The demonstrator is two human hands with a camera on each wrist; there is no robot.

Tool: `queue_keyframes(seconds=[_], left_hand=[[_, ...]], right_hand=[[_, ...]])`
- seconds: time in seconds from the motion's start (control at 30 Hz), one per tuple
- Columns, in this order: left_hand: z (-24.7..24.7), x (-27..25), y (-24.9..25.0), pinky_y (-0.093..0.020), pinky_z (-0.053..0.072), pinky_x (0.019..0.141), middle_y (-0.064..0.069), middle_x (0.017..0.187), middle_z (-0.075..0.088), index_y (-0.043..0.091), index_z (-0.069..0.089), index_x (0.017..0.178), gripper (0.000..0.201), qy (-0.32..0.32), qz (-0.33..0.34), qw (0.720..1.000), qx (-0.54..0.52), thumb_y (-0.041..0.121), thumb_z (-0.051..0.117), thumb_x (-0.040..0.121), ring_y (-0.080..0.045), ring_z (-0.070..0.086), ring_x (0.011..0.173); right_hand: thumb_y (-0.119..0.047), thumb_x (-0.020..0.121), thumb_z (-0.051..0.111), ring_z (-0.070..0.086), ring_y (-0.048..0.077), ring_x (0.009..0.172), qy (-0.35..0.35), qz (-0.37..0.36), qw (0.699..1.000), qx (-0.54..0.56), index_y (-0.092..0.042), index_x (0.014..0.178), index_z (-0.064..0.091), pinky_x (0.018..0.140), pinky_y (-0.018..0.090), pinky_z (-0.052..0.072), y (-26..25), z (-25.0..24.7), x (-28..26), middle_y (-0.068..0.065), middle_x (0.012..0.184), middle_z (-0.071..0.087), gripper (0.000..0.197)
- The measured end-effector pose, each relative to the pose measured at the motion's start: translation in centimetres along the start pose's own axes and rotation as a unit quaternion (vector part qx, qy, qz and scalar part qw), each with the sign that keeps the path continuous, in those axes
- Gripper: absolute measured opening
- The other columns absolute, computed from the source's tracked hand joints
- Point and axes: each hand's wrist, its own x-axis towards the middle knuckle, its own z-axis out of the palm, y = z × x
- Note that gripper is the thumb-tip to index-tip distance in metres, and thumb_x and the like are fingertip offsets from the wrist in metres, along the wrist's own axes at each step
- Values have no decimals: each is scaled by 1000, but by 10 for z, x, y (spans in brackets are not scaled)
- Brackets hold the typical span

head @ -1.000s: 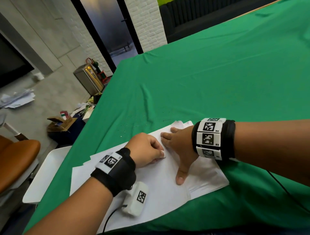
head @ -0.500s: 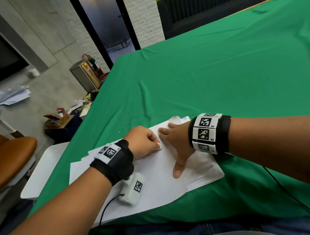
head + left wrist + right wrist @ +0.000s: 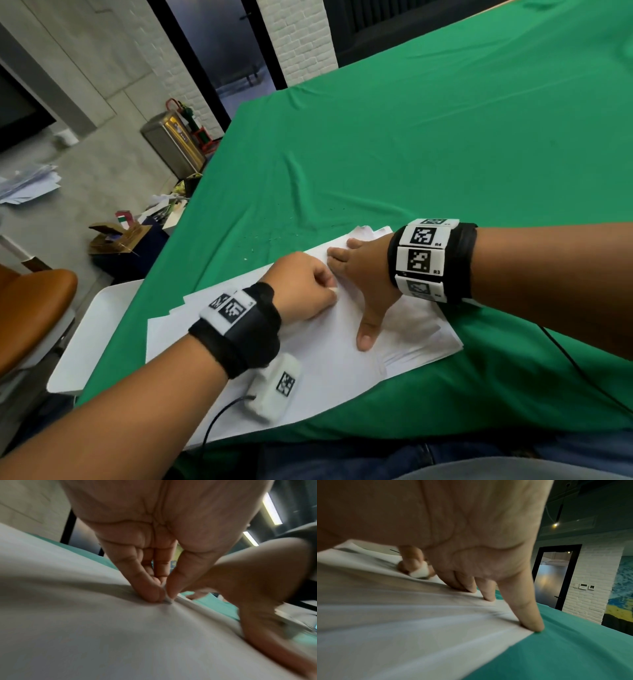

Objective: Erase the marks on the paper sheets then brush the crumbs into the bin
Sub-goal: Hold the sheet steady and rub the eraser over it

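A loose stack of white paper sheets (image 3: pixel 318 356) lies at the near edge of the green cloth-covered bench (image 3: pixel 445 154). The left hand (image 3: pixel 303 286) is curled over the top sheet, thumb and forefinger pinching a small white eraser (image 3: pixel 167 599) whose tip touches the paper. The right hand (image 3: pixel 363 274) lies flat and spread on the stack just beside it, straight fingers (image 3: pixel 529 609) pressing the sheets down at their far edge. Pale eraser crumbs (image 3: pixel 270 240) speckle the cloth just beyond the stack. A white rectangular tray (image 3: pixel 85 342) sits left of the stack, off the bench edge.
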Motion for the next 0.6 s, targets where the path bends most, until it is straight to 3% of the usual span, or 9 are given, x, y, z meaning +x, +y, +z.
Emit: queue_keyframes(seconds=[0.07, 0.17, 0.27, 0.4, 0.43, 0.53, 0.6], left_hand=[[6, -24, 3, -19, 52, 68, 18, 65, 70, 23, 78, 81, 3, -48, 30, 998, 10, 23, 75, 81, 2, 61, 57], [7, -37, 3, -20, 56, 67, 12, 73, 74, 23, 80, 86, 5, -121, 34, 992, -10, 24, 79, 81, 0, 64, 60], [-3, -12, -2, -18, 55, 61, 6, 68, 75, 17, 79, 80, 6, -68, -10, 997, -36, 20, 84, 80, -5, 66, 57], [-7, 4, -8, -30, 61, 62, -3, 65, 74, 13, 77, 74, 10, -26, -38, 992, -113, 9, 81, 82, -16, 66, 57], [-5, 0, -8, -32, 61, 65, -3, 66, 75, 15, 78, 75, 8, -31, -26, 994, -101, 12, 81, 81, -15, 67, 58], [2, -26, -5, -24, 56, 63, 4, 71, 76, 21, 79, 82, 2, -87, 14, 995, -43, 21, 80, 81, -6, 64, 55], [4, -37, -4, -28, 59, 67, 1, 75, 76, 21, 79, 85, 4, -142, 13, 988, -54, 22, 81, 81, -11, 67, 61]], right_hand=[[-85, 61, 73, 17, 35, 155, -1, 2, 1000, 0, -6, 163, -3, 117, 61, 27, -1, 0, 1, 2, 173, 0, 150], [-85, 63, 72, 9, 34, 158, -19, 2, 1000, 3, -6, 163, -8, 121, 60, 20, 0, -2, -2, 1, 173, -5, 150], [-85, 63, 72, 7, 32, 158, -18, 0, 1000, 12, -7, 163, -9, 120, 63, 19, 1, 0, -2, 0, 173, -7, 150], [-87, 60, 72, 4, 33, 158, -26, 1, 1000, 16, -10, 163, -12, 123, 64, 15, 3, 3, 3, 0, 173, -9, 153], [-87, 60, 72, 4, 33, 158, -27, 3, 1000, 17, -10, 163, -12, 122, 64, 15, 3, 3, 4, 0, 173, -9, 153], [-85, 63, 72, 5, 34, 158, -25, 3, 1000, 12, -8, 162, -11, 121, 62, 16, 1, 1, 2, 2, 173, -9, 151], [-84, 65, 72, 4, 35, 158, -24, 3, 1000, 11, -6, 162, -12, 122, 59, 15, 0, 0, 0, 2, 173, -9, 149]])
